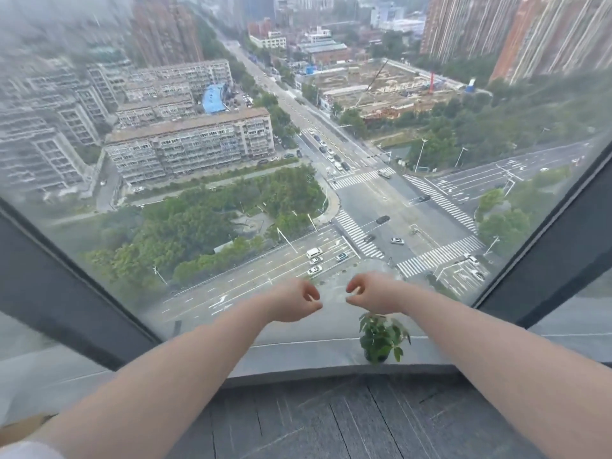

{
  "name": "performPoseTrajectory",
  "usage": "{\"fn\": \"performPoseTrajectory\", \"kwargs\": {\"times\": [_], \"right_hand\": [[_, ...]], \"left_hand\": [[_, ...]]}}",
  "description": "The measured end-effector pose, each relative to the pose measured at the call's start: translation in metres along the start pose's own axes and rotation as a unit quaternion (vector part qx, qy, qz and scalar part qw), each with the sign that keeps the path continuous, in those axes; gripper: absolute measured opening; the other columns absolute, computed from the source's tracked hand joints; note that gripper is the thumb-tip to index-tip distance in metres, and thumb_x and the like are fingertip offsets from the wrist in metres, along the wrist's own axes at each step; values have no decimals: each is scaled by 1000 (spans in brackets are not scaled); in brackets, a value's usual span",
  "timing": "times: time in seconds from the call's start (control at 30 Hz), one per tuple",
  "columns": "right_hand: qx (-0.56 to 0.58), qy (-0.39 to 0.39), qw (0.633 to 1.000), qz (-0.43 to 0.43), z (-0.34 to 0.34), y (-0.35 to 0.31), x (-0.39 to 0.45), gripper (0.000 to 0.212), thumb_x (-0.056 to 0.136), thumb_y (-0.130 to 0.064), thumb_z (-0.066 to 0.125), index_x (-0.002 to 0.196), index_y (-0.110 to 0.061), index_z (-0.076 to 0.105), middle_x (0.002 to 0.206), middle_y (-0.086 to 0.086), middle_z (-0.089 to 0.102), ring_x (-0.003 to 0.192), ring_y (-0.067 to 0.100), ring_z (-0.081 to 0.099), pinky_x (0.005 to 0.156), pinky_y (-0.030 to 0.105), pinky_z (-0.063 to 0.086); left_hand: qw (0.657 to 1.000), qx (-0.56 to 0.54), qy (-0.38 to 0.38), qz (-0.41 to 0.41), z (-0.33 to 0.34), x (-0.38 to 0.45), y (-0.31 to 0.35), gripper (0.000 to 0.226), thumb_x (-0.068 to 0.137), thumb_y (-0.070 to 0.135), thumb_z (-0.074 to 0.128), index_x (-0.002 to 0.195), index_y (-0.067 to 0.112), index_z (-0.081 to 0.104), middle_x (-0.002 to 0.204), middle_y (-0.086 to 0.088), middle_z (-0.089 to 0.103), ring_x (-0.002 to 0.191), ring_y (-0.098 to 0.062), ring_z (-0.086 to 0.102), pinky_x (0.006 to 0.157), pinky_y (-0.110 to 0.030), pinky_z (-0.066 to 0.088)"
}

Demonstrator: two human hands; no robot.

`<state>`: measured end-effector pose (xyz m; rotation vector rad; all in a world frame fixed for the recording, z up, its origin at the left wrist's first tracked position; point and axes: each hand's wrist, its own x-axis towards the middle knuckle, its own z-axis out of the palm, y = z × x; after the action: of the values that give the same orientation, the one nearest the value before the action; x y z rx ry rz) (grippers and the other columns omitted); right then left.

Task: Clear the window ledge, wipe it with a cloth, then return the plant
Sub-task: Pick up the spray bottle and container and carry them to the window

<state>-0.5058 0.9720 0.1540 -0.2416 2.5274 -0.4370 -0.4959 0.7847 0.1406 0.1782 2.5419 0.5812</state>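
Note:
A small green leafy plant [381,339] in a dark pot stands on the grey window ledge [298,356], right of centre. Both my arms reach forward over the ledge toward the glass. My left hand [294,304] is held in front of the pane, fingers curled with thumb and fingertips apart, holding nothing. My right hand [371,293] mirrors it a short way to the right, above and behind the plant, also with nothing in it. No cloth is in view.
A large window pane [298,160] fills the view, with dark frames slanting down at the left [66,293] and right [546,276]. Dark grey carpet floor [331,422] lies below the ledge. A brown edge shows at the bottom left [20,429].

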Motion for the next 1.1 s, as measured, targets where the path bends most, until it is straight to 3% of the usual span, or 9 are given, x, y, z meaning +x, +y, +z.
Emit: {"fn": "performPoseTrajectory", "kwargs": {"times": [0.17, 0.3, 0.53, 0.67, 0.83, 0.97, 1.1], "right_hand": [[-14, 33, 993, -114, -19, -71, -32, 37, 94, -37, 56, 126, -19, 59, 126, 3, 63, 112, 21, 59, 88, 24, 43], [-12, 25, 976, -215, -22, -119, -64, 35, 94, -32, 56, 124, -15, 61, 120, 4, 66, 92, 18, 58, 78, 23, 44], [-84, -11, 939, -333, 26, -203, -124, 33, 95, -33, 54, 123, -16, 61, 120, 1, 64, 107, 20, 60, 79, 22, 39], [-136, -54, 901, -409, 76, -267, -180, 34, 95, -33, 53, 123, -15, 61, 122, 2, 63, 108, 22, 59, 84, 26, 44], [-191, -91, 844, -493, 155, -351, -270, 34, 95, -37, 53, 123, -21, 60, 125, 0, 62, 110, 20, 59, 90, 29, 48], [-234, -108, 793, -552, 240, -408, -358, 33, 94, -37, 52, 123, -23, 60, 128, 1, 59, 114, 21, 57, 96, 32, 47], [-275, -130, 741, -599, 342, -454, -464, 34, 95, -37, 51, 125, -23, 59, 130, -1, 56, 117, 22, 54, 91, 27, 44]], "left_hand": [[993, -6, 99, -66, -38, -86, -13, 34, 93, 39, 55, 120, 19, 63, 119, 1, 67, 108, -20, 62, 95, -30, 48], [975, -21, 163, -148, -46, -169, -31, 35, 93, 41, 53, 119, 19, 64, 119, 3, 66, 109, -18, 61, 96, -33, 49], [927, -68, 228, -291, -2, -325, -64, 35, 93, 41, 51, 120, 22, 62, 121, 4, 65, 110, -16, 60, 96, -32, 49], [879, -105, 269, -380, 44, -428, -81, 32, 92, 41, 51, 118, 26, 63, 122, 6, 64, 111, -16, 58, 95, -29, 47], [817, -136, 298, -474, 108, -567, -96, 35, 91, 44, 50, 121, 29, 60, 124, 8, 61, 114, -17, 56, 98, -35, 47], [770, -164, 330, -520, 177, -680, -104, 40, 94, 44, 46, 127, 25, 57, 130, 6, 59, 119, -17, 54, 98, -32, 45], [728, -171, 334, -574, 261, -799, -113, 37, 95, 42, 46, 126, 26, 58, 129, 6, 59, 117, -18, 55, 96, -34, 47]]}}
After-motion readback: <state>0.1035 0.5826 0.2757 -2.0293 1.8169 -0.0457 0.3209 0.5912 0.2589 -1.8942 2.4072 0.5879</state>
